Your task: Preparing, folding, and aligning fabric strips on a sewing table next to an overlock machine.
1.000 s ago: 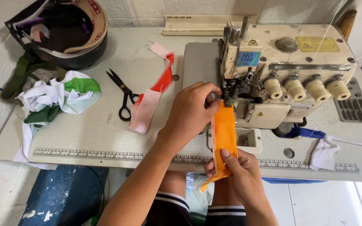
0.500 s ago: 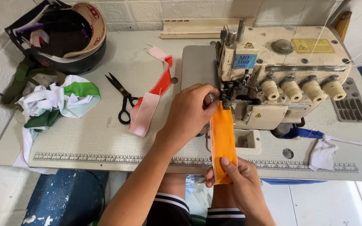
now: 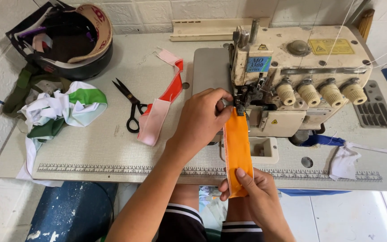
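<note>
An orange strip (image 3: 237, 150) runs from the needle area of the sewing machine (image 3: 292, 76) down over the near edge of the table (image 3: 90, 148). The left hand (image 3: 202, 118) lies curled at the strip's top end, fingertips pressing it just beside the needle. The right hand (image 3: 254, 197) pinches the lower end below the table edge, thumb on top. Left of the hands lie a pink-and-red strip (image 3: 157, 112) and black scissors (image 3: 131, 105), well apart from the orange one.
</note>
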